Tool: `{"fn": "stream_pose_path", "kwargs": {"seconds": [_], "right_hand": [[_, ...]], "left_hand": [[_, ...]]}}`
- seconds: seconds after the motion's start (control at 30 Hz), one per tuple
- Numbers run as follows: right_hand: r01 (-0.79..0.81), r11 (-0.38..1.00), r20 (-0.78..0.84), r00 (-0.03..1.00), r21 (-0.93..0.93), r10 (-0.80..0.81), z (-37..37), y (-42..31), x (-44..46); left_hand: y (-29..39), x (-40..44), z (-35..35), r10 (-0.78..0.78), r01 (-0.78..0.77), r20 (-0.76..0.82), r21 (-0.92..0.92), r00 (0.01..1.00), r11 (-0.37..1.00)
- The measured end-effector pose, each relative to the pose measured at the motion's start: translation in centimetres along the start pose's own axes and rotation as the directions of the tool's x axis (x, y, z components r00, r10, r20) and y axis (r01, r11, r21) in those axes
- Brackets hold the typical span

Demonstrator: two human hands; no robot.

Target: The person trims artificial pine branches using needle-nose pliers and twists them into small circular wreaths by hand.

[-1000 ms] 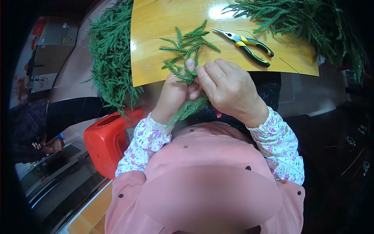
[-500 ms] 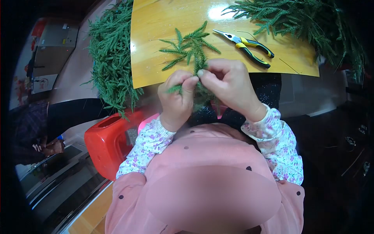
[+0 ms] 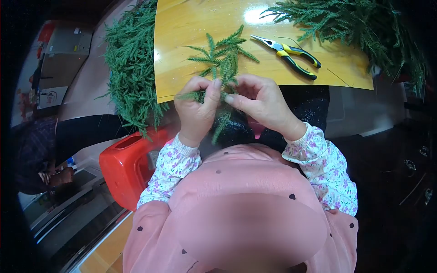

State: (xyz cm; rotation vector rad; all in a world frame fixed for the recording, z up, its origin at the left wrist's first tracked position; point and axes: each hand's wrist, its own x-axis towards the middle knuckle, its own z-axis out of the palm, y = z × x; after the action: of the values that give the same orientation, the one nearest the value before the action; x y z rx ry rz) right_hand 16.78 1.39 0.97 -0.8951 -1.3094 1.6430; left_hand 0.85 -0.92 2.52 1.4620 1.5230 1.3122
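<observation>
A green artificial pine sprig (image 3: 222, 122) is between my two hands, at the near edge of the yellow table (image 3: 182, 27). My left hand (image 3: 199, 104) pinches it between thumb and curled fingers, and one of its tips sticks out to the left. From the other side my right hand (image 3: 259, 102) grips the sprig near its middle, thumb close to my left thumb. Another pine sprig (image 3: 218, 52) lies on the table just beyond my fingers, partly overlapped by the held one. Pliers (image 3: 291, 54) with yellow and black handles lie to its right, jaws slightly apart.
Pine branches are heaped at the left (image 3: 132, 68) and at the back right (image 3: 355, 27). Thin wires (image 3: 337, 76) lie on the table. A red plastic stool (image 3: 120, 164) stands at my left. Another person's hand (image 3: 44, 176) shows at the far left.
The held sprig has turned, and its lower end now hangs down between my hands. My left hand has moved slightly left, and my right hand has shifted its grip a little.
</observation>
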Motion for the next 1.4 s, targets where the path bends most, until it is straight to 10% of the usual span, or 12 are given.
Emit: {"fn": "stream_pose_path", "kwargs": {"seconds": [0.07,0.2,0.37,0.47,0.77,0.9,1.0,1.4], "right_hand": [[-0.018,0.959,-0.05,0.999,-0.284,0.004,0.1,-2.0,-0.4],[0.103,0.976,-0.07,0.991,-0.192,-0.118,0.5,-1.1,-0.5],[0.099,0.984,-0.011,0.995,-0.15,-0.102,0.4,-1.0,-0.5],[-0.264,0.937,0.098,0.964,0.228,0.248,0.0,-1.6,-0.4],[-0.339,0.785,0.233,0.939,0.519,0.251,-0.1,-0.3,-0.2],[-0.11,0.992,0.008,0.994,0.058,0.109,0.8,-0.9,-0.4],[0.238,0.812,-0.023,0.955,-0.533,-0.295,0.8,-1.4,-0.4],[0.448,0.345,0.209,0.809,-0.825,-0.55,1.0,-1.3,-0.8]], "left_hand": [[0.1,0.0,0.2,-0.087,0.086,-0.015,-0.068,0.996,0.994],[1.0,0.2,0.0,-0.184,0.186,0.032,-0.231,0.982,0.955],[-0.5,1.0,-0.8,0.155,-0.139,0.09,-0.169,0.984,0.976],[0.7,0.7,-0.5,-0.001,0.013,0.047,-0.256,0.999,0.967],[0.0,0.6,0.4,0.005,-0.022,-0.15,-0.116,0.989,0.993],[-0.1,0.9,-0.2,0.157,-0.15,-0.078,0.089,0.985,0.985],[0.6,1.4,-0.3,0.344,-0.334,0.011,0.269,0.939,0.903],[2.7,1.9,-2.5,0.203,-0.477,0.501,0.511,0.841,0.715]]}}
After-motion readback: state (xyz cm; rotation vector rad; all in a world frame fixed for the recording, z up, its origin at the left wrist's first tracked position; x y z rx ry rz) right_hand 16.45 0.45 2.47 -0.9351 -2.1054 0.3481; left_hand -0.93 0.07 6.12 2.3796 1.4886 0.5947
